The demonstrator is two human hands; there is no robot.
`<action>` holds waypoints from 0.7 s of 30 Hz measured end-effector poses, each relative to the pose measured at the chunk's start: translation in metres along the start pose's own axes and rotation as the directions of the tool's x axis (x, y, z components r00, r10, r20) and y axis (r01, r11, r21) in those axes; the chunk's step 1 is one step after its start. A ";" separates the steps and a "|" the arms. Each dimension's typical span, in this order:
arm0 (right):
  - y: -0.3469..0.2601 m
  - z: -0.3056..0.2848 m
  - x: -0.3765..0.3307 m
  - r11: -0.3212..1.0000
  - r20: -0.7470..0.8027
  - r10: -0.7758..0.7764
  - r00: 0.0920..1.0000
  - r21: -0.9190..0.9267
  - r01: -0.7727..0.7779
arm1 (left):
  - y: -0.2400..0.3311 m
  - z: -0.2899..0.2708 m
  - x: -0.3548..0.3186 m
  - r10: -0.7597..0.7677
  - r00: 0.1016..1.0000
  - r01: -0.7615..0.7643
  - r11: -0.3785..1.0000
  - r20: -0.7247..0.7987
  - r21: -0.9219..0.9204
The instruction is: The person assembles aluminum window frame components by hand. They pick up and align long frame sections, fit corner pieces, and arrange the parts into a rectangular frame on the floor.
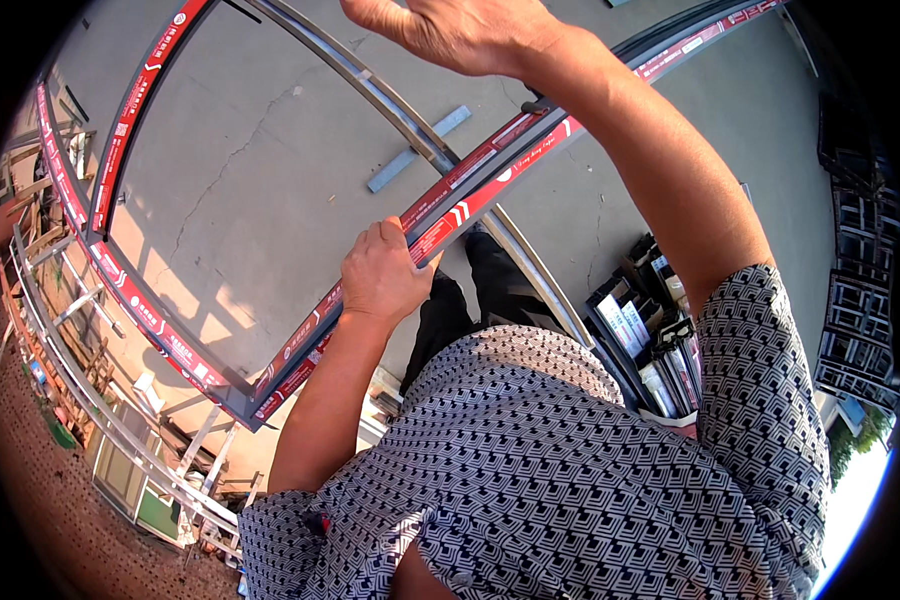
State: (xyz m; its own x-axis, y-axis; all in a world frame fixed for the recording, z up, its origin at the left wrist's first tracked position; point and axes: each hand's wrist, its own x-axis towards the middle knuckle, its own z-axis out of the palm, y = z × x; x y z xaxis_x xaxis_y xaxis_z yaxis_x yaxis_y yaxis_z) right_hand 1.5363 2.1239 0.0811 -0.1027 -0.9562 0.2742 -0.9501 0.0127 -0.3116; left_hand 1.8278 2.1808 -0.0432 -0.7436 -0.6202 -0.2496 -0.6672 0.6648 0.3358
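Large grey window frame [270, 375] with red-and-white protective tape held up off the concrete floor [250, 160], tilted, near rail crossing the view from lower left to upper right. Left hand [382, 272] grips that near rail, fingers curled over its upper edge, about mid-length. Right hand [460, 35] raised at the top edge of the view, above the same rail, fingers partly spread; cannot tell if it touches the frame. A bare metal bar [410, 120] runs across the frame. Box of dark profile offcuts [650, 340] on the floor near the person's right side. Stacked metal frames [100, 400] along the left edge.
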 end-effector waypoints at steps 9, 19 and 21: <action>0.049 0.108 -0.117 0.966 0.498 0.209 0.842 -0.240 -0.098 | 0.004 -0.007 0.007 -0.021 0.992 0.031 0.996 0.121 -0.080; 0.034 0.104 -0.117 0.987 0.516 0.137 0.845 -0.148 -0.069 | 0.010 -0.012 0.007 -0.024 0.990 0.038 0.994 0.138 -0.098; 0.025 0.099 -0.096 0.987 0.369 0.082 0.926 -0.161 -0.023 | 0.010 -0.013 0.006 -0.013 0.991 0.024 0.997 0.131 -0.078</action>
State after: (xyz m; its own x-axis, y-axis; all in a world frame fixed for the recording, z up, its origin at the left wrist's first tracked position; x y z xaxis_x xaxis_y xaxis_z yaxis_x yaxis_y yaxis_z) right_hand 1.5519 2.1871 -0.0428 -0.0643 -0.9921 -0.1075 -0.9825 0.0818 -0.1671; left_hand 1.8172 2.1782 -0.0294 -0.7338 -0.5690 -0.3712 -0.6794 0.6152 0.3999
